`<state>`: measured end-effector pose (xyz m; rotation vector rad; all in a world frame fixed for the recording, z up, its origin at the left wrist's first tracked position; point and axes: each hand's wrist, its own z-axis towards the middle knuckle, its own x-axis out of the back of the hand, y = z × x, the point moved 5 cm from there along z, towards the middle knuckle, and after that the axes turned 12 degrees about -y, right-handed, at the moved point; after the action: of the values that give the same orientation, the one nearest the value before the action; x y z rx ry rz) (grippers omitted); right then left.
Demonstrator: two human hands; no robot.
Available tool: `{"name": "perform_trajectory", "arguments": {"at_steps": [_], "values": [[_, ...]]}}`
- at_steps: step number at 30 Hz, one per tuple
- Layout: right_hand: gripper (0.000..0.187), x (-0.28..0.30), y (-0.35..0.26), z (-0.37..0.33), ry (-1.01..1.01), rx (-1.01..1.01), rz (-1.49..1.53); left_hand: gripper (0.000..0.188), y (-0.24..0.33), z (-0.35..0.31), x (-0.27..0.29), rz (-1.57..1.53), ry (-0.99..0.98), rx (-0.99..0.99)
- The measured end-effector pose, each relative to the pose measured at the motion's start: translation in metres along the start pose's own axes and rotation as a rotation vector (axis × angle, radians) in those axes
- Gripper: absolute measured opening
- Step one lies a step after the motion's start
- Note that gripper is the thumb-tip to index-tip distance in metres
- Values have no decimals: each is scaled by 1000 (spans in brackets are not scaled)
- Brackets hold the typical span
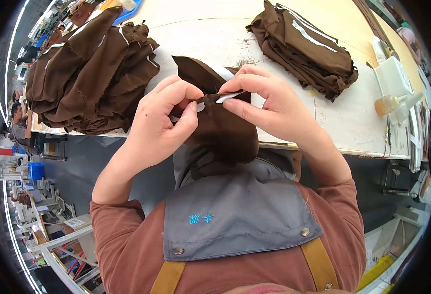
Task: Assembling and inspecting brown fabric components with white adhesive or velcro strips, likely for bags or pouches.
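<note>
A brown fabric piece (224, 130) with white strips along its upper edge hangs over the near edge of the table in front of me. My left hand (169, 115) pinches that edge between thumb and fingers on the left side. On the right, my right hand (259, 95) grips the same edge, its thumb pressed on a white strip (228, 97). The two hands are close together with a short stretch of cloth between them. Part of the fabric stands up behind my fingers, flat against the table.
A big heap of brown fabric pieces (93, 78) lies at the left, a neater stack (303, 49) at the far right. Glue bottles (389, 104) and a white container (394, 78) stand at the table's (333, 125) right end. A blue tray (129, 11) sits far left; people work beyond.
</note>
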<state>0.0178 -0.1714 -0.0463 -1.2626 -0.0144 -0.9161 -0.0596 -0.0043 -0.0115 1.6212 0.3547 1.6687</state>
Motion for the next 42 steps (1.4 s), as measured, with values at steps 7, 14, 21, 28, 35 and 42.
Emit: {"name": "perform_trajectory", "arguments": {"at_steps": [7, 14, 21, 28, 35, 42], "values": [[16, 3, -10, -1, 65, 113, -136, 10, -4, -1, -3, -60, -10, 26], [10, 1, -11, -2, 148, 71, -381, 11, -6, 0, -13, -126, -30, 64], [10, 2, -16, -9, 264, 111, -552, 14, -7, -1, -17, -185, -39, 71], [10, 2, -14, -11, 212, 104, -454, 13, -9, 0, -18, -141, -1, 22], [11, 2, 6, -5, 44, 49, -32, 8, -16, 0, -31, -756, -191, 191], [11, 3, 8, -6, 43, 112, -107, 8, -19, 3, -32, -574, -215, 142]]}}
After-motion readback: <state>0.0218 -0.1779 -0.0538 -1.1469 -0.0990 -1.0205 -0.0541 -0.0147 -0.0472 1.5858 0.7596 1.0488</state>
